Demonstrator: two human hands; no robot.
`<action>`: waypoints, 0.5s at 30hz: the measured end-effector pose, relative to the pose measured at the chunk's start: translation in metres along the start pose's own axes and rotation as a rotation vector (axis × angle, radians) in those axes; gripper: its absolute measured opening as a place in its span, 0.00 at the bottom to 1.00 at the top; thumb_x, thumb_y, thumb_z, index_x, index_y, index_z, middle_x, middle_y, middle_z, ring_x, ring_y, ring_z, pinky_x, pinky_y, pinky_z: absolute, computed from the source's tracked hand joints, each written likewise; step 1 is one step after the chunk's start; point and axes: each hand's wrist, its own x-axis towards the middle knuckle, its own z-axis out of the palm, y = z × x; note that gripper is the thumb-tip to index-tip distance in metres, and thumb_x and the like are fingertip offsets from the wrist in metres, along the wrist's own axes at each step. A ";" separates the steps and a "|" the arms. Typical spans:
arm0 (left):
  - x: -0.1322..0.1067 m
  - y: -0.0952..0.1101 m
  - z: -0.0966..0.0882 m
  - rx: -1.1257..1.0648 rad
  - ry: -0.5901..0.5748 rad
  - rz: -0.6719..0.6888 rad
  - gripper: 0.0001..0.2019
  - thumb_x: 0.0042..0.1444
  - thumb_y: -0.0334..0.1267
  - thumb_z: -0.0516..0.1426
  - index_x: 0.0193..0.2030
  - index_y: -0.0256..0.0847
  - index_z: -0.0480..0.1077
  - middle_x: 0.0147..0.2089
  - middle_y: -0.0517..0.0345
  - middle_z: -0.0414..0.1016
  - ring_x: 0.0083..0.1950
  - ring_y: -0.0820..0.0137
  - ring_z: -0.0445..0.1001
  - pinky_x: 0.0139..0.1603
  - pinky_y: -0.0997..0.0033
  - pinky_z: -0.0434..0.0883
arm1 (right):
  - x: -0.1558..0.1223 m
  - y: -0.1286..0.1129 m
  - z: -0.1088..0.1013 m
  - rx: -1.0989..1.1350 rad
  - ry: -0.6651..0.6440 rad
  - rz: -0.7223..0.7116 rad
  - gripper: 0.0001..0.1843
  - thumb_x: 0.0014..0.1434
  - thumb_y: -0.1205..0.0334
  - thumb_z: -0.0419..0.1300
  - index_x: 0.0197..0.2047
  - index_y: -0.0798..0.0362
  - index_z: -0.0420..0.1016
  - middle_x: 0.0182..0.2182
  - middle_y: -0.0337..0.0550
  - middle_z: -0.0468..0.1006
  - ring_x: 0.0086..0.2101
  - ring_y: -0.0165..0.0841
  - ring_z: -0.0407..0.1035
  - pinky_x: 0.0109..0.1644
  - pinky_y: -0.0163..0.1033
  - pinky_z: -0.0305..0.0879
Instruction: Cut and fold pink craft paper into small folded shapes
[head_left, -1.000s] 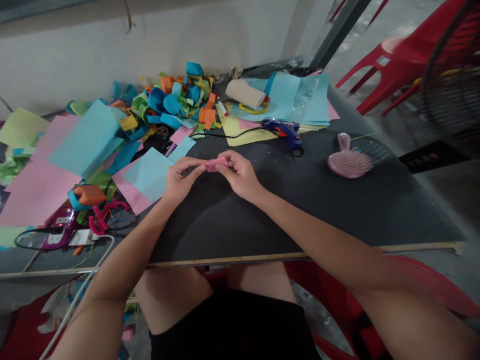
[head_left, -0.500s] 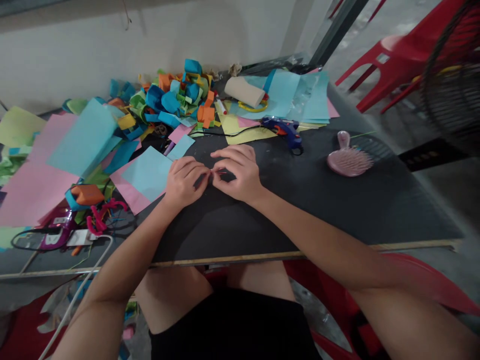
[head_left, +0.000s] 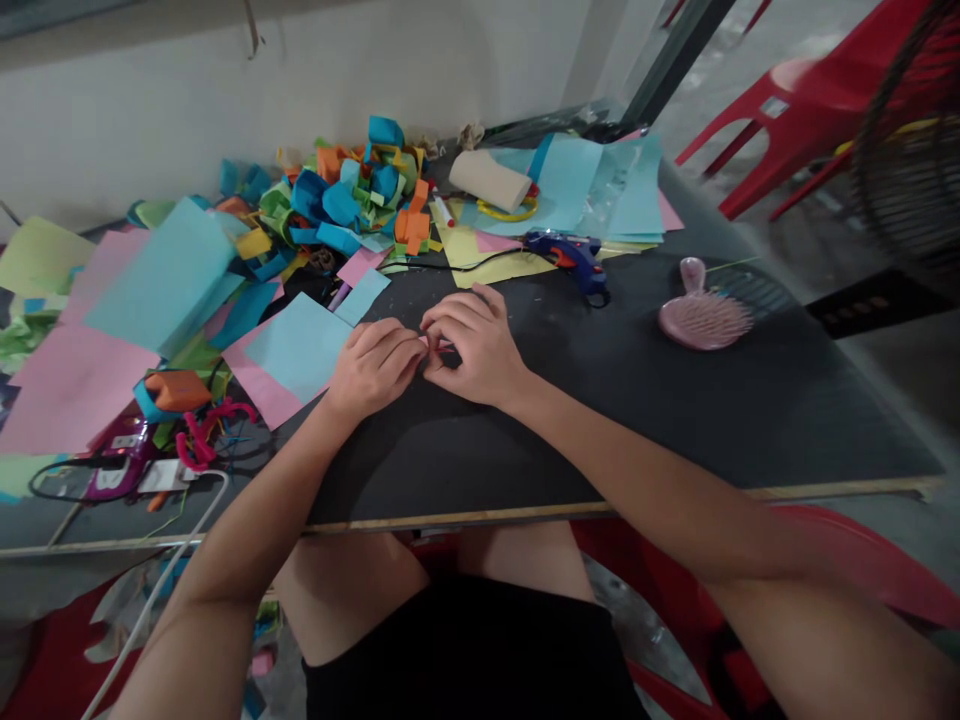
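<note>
My left hand (head_left: pixel 373 366) and my right hand (head_left: pixel 474 346) meet fingertip to fingertip on the black table (head_left: pixel 600 420). Both are curled and pressed down on a small folded pink paper strip (head_left: pixel 441 346), of which only a sliver shows between the fingers. A light blue sheet on a pink sheet (head_left: pixel 296 350) lies just left of my left hand.
A heap of folded coloured paper pieces (head_left: pixel 352 205) sits at the back. A blue glue gun (head_left: pixel 574 258) with its cord lies beyond my right hand, a pink hairbrush (head_left: pixel 701 315) to the right. Large paper sheets (head_left: pixel 120 300) cover the left. Red plastic chairs (head_left: pixel 795 110) stand far right.
The pink strip was held up between both hands a second ago; now both hands have lowered onto the table and closed over it, hiding most of it.
</note>
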 end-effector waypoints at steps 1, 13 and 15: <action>-0.001 0.000 0.001 0.003 -0.009 -0.007 0.06 0.61 0.32 0.55 0.42 0.45 0.72 0.39 0.56 0.80 0.48 0.65 0.75 0.45 0.63 0.68 | 0.000 0.001 0.000 0.002 -0.006 0.002 0.02 0.53 0.65 0.57 0.31 0.49 0.69 0.39 0.40 0.79 0.46 0.40 0.70 0.65 0.52 0.46; -0.005 0.000 0.001 -0.033 0.040 -0.026 0.08 0.61 0.32 0.57 0.46 0.45 0.72 0.40 0.56 0.80 0.50 0.65 0.74 0.49 0.63 0.69 | -0.001 0.010 0.001 0.010 0.031 -0.072 0.03 0.54 0.66 0.56 0.31 0.48 0.66 0.37 0.39 0.78 0.45 0.38 0.71 0.68 0.54 0.44; -0.004 0.001 0.000 -0.024 0.069 -0.011 0.07 0.61 0.32 0.56 0.45 0.45 0.72 0.39 0.56 0.80 0.49 0.65 0.74 0.49 0.64 0.70 | -0.002 0.013 0.000 0.036 0.009 -0.104 0.03 0.55 0.65 0.56 0.31 0.48 0.66 0.37 0.38 0.77 0.45 0.37 0.71 0.68 0.55 0.44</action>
